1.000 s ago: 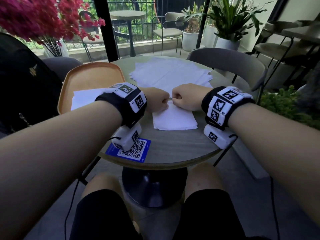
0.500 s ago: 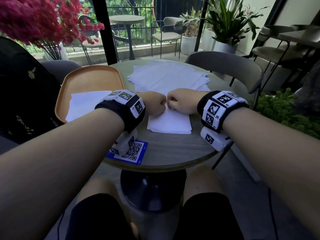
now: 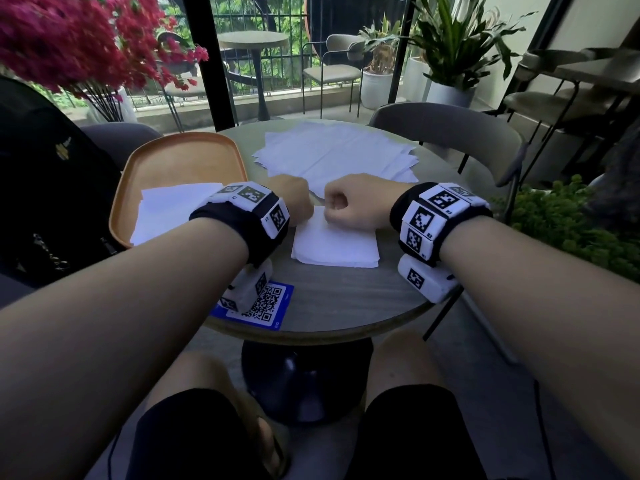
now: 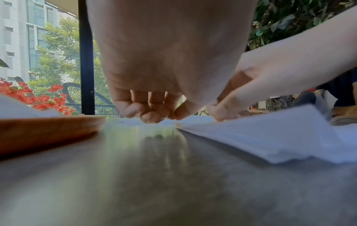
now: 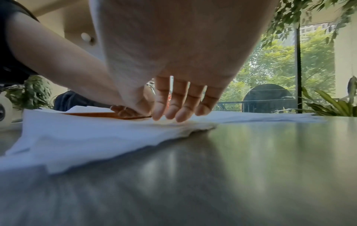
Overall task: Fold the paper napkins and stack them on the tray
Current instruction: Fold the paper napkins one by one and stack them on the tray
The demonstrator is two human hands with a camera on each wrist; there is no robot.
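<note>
A folded white napkin [image 3: 335,244] lies in the middle of the round table [image 3: 346,299]. Both hands sit knuckle to knuckle at its far edge. My left hand [image 3: 297,206] has curled fingers [image 4: 152,117] and pinches that edge at the left. My right hand [image 3: 341,207] pinches it beside the left, fingertips [image 5: 173,116] pressed down on the paper [image 5: 92,137]. Behind them spreads a loose pile of unfolded napkins [image 3: 341,154]. The orange wooden tray [image 3: 180,164] at the left holds folded napkins [image 3: 169,211].
A blue QR-code card [image 3: 263,306] lies by the table's near edge under my left wrist. A grey chair [image 3: 446,133] stands behind the table to the right. A black bag [image 3: 52,188] and red flowers [image 3: 79,39] are at the left.
Both hands have stayed at the napkin's far edge. A small gap has opened between the two fists, which touched half a second ago.
</note>
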